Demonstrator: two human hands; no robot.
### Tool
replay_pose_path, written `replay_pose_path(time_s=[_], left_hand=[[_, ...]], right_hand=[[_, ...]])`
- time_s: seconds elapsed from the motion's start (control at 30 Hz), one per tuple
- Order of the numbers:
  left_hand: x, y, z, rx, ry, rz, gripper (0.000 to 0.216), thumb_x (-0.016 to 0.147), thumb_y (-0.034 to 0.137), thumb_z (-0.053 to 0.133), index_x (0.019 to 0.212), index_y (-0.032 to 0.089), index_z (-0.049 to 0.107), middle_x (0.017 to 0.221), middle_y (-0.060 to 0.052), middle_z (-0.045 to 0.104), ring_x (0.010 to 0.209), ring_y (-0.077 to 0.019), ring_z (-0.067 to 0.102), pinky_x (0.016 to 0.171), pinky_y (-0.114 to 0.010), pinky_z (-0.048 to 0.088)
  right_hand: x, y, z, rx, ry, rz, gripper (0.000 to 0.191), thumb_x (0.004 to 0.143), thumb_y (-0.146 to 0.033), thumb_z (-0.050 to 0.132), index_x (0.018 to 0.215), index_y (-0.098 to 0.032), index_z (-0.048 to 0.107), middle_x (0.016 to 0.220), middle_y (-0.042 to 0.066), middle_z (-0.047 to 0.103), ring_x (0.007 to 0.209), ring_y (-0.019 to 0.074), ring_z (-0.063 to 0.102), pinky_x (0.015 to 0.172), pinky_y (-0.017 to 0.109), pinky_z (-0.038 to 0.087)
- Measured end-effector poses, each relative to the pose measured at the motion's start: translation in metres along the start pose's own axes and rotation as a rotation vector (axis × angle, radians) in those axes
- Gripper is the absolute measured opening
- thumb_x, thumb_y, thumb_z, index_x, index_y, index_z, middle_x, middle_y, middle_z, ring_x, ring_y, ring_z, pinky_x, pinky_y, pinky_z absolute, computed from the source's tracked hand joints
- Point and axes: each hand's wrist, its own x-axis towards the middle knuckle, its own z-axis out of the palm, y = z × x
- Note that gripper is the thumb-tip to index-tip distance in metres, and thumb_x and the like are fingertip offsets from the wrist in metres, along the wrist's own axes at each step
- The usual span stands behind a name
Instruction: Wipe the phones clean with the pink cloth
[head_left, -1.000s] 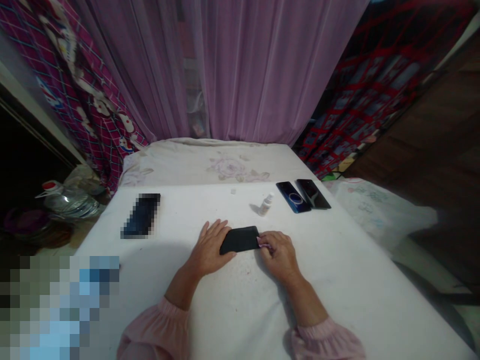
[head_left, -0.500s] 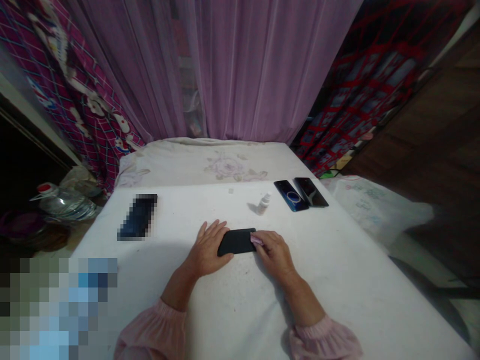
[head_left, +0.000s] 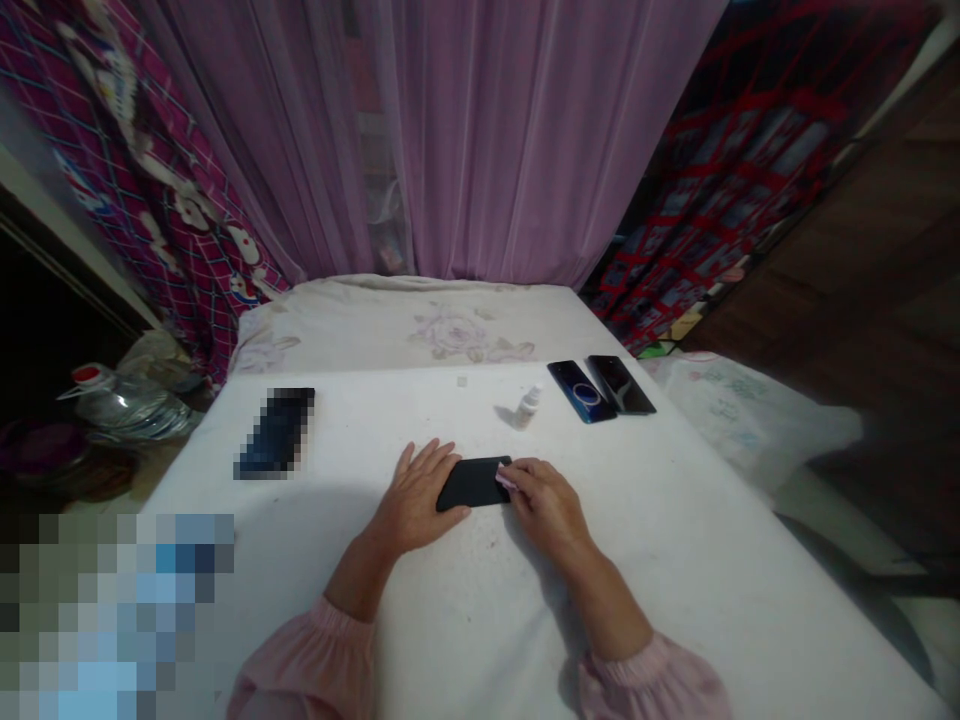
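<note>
A black phone (head_left: 474,482) lies flat on the white table (head_left: 675,560) in front of me. My left hand (head_left: 415,496) rests on its left end with the fingers stretched out flat. My right hand (head_left: 544,505) is closed in a pinch on a small pink cloth (head_left: 505,479), pressed on the phone's right end. Both arms wear pink sleeves.
A small spray bottle (head_left: 527,405) stands behind the phone. Two more phones (head_left: 600,388) lie side by side at the back right, and a blurred dark phone (head_left: 276,432) at the left. A floral sheet and purple curtain lie behind. A plastic bottle (head_left: 127,408) is off the table's left.
My right hand with the pink cloth has slid a little to the left over the phone's right end. The left hand has stayed in place.
</note>
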Motion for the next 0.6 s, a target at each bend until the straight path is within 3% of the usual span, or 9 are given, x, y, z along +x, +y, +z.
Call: replay_pose_path(time_s=[0.27, 0.6], left_hand=[[0.002, 0.003, -0.004, 0.003, -0.025, -0.022, 0.063, 0.083, 0.046, 0.064, 0.139, 0.022, 0.046, 0.151, -0.012, 0.043, 0.143, -0.0324, 0.032, 0.119, -0.058, 0.015], [0.002, 0.004, -0.004, -0.017, -0.019, -0.041, 0.062, 0.082, 0.045, 0.065, 0.137, 0.022, 0.047, 0.15, -0.012, 0.045, 0.143, -0.032, 0.032, 0.119, -0.057, 0.014]], right_hand=[[0.018, 0.004, 0.019, 0.018, 0.038, 0.127, 0.033, 0.084, -0.008, 0.051, 0.108, -0.02, 0.071, 0.108, 0.008, 0.07, 0.098, 0.0223, 0.061, 0.089, 0.033, 0.049], [0.012, 0.002, 0.009, 0.006, 0.037, 0.151, 0.035, 0.076, -0.004, 0.051, 0.098, -0.022, 0.07, 0.103, 0.006, 0.073, 0.094, 0.0212, 0.063, 0.087, 0.033, 0.048]])
